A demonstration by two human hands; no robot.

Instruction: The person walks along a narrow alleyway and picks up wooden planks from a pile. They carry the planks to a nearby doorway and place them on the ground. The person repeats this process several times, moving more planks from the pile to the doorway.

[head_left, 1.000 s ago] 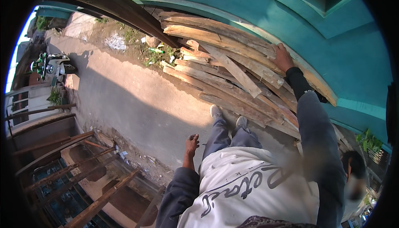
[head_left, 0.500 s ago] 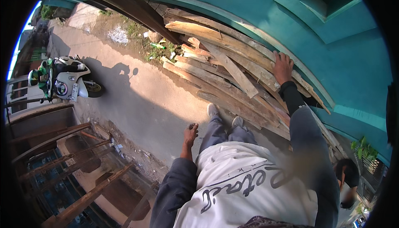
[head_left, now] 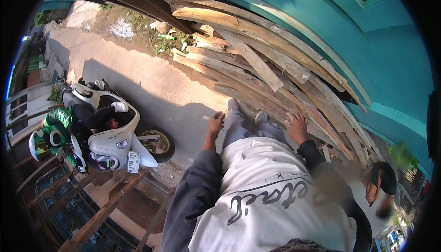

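My left hand [head_left: 214,124] hangs in front of my left thigh with its fingers loosely curled in. Nothing shows in it. My right hand [head_left: 296,128] is over the near side of a pile of long wooden planks [head_left: 257,63], fingers bent and a little apart, no plank in its grasp. Whether its fingertips touch the wood I cannot tell. The planks lie lengthwise along the wall, with a shorter board [head_left: 255,65] slanting across the top.
A white scooter [head_left: 115,137] carries a rider in a green jacket [head_left: 59,123] on the lane at left. The teal wall [head_left: 386,54] borders the pile. Wooden beams [head_left: 105,210] stand at lower left. Another person [head_left: 381,183] is at lower right.
My right hand has left the far planks by the wall and come back toward my body. The scooter has come much closer along the lane. My left hand stays curled, slightly higher.
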